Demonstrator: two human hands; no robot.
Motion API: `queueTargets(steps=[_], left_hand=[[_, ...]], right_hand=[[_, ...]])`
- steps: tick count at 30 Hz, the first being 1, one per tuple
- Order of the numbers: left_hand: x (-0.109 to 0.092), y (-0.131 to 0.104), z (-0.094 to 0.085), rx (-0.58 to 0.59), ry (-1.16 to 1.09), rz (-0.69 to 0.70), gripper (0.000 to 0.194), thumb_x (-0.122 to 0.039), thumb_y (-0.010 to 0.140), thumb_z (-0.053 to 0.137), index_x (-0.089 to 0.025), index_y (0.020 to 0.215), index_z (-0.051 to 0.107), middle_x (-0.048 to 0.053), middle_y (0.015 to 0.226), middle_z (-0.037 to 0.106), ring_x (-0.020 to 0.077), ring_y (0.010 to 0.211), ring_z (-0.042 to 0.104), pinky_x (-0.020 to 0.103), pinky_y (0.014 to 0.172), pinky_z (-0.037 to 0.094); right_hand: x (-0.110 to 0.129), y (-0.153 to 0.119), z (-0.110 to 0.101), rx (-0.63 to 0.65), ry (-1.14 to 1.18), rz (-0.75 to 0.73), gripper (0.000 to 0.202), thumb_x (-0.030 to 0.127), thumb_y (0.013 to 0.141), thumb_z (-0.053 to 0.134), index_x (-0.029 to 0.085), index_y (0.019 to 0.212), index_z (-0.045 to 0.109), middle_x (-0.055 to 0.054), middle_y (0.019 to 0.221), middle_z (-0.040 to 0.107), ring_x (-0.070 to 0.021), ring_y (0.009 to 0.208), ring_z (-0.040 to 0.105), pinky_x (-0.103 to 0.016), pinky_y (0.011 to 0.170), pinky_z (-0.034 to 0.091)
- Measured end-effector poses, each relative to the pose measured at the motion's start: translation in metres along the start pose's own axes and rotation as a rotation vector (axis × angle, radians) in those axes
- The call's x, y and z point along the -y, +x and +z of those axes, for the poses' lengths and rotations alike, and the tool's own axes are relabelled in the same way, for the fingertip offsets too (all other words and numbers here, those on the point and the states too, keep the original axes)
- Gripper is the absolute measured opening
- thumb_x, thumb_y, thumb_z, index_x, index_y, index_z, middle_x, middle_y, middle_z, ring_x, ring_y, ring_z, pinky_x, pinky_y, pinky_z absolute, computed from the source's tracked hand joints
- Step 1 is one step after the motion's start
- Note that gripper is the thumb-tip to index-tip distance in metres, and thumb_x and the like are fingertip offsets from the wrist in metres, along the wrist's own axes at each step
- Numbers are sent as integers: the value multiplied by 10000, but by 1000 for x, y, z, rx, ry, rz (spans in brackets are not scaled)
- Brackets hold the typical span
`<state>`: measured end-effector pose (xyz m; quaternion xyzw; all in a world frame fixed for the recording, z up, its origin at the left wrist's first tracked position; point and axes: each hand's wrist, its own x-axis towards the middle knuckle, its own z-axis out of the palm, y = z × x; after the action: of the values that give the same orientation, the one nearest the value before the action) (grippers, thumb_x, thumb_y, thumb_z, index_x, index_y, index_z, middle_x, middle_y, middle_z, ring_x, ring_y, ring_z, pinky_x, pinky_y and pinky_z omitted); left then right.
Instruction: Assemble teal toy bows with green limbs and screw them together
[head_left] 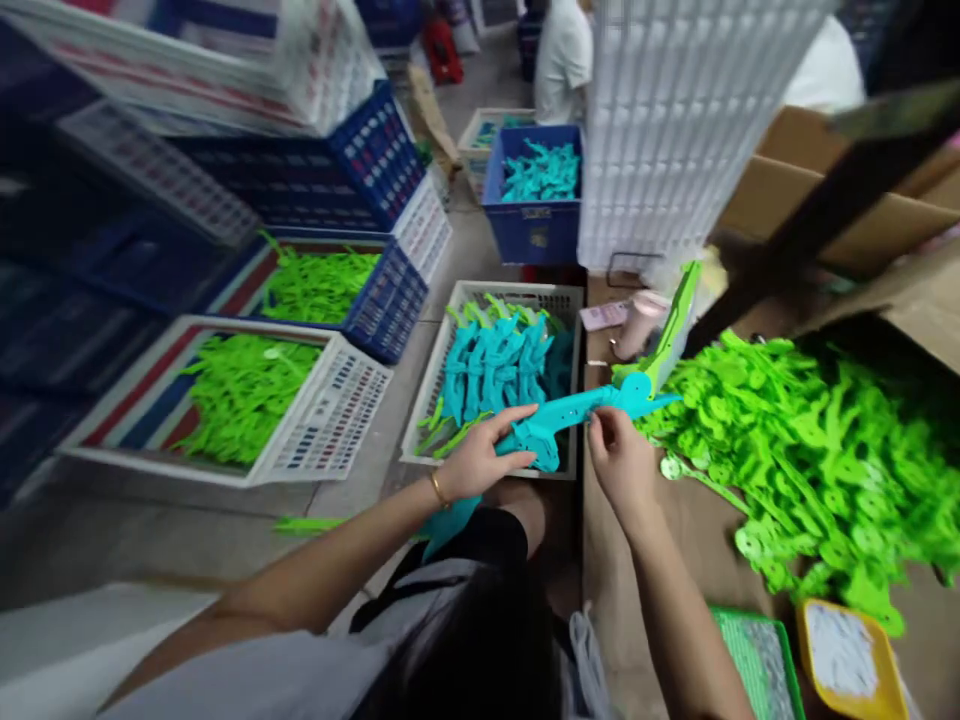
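A long turquoise plastic part (574, 408) is held slantwise in front of me, above the crate and the table edge. My left hand (480, 455) is closed round its left end, thumb and fingers on either side. At its lower right edge, the fingers of my right hand (624, 462) are pinched against it; whether they also hold something small is hidden. A bright green plastic piece (675, 320) rises at an angle by the part's right end. Below lies a white crate (416, 430) with several similar turquoise parts (495, 365) in rows and green pieces among them.
Loose green pieces (810, 450) heap on the table at right. A green tray (784, 655) and a yellow tray (889, 660) with small white bits sit nearer. A pink cup (641, 322) and phone (604, 316) stand beyond. Left are crates (322, 420) of green pieces; ahead, a blue bin (534, 235).
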<state>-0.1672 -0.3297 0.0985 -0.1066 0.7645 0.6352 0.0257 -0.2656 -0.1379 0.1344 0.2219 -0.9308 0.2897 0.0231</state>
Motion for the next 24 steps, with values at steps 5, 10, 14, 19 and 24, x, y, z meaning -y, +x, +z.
queueTargets(steps=[5, 10, 14, 19, 24], left_hand=[[12, -20, -58, -157, -31, -28, 623, -287, 747, 705, -231, 1340, 522, 61, 1288, 607, 229, 1134, 588, 348, 997, 468], [42, -30, -152, -227, -12, -61, 621, -267, 735, 693, -241, 1333, 529, 45, 1286, 614, 238, 1175, 569, 376, 1029, 457], [55, -36, -205, -283, -46, -83, 622, -226, 717, 682, -220, 1321, 533, 50, 1249, 636, 239, 1160, 579, 395, 1042, 447], [67, -48, -231, -373, -200, -133, 624, -253, 717, 681, -182, 1315, 516, 90, 1300, 593, 249, 1162, 576, 414, 1026, 454], [80, -61, -236, -381, -182, -149, 616, -325, 742, 691, -199, 1316, 507, 95, 1278, 593, 249, 1153, 578, 400, 1018, 453]], right_hand=[[55, 35, 44, -26, -128, -340, 282, 328, 951, 402, 164, 885, 622, -39, 702, 688, -150, 576, 646, -229, 549, 407], [137, 69, 120, -48, -216, -547, 308, 255, 962, 344, 160, 808, 593, -33, 601, 646, -140, 496, 609, -242, 493, 349], [189, 90, 162, 101, -207, -504, 303, 238, 962, 325, 155, 812, 574, -47, 592, 642, -167, 489, 613, -257, 466, 315], [229, 101, 170, 368, -153, -341, 236, 297, 970, 376, 150, 1000, 559, -48, 716, 693, -177, 587, 657, -239, 498, 354], [247, 101, 180, 527, -170, -233, 250, 299, 968, 387, 170, 886, 584, -75, 791, 683, -189, 732, 662, -246, 613, 396]])
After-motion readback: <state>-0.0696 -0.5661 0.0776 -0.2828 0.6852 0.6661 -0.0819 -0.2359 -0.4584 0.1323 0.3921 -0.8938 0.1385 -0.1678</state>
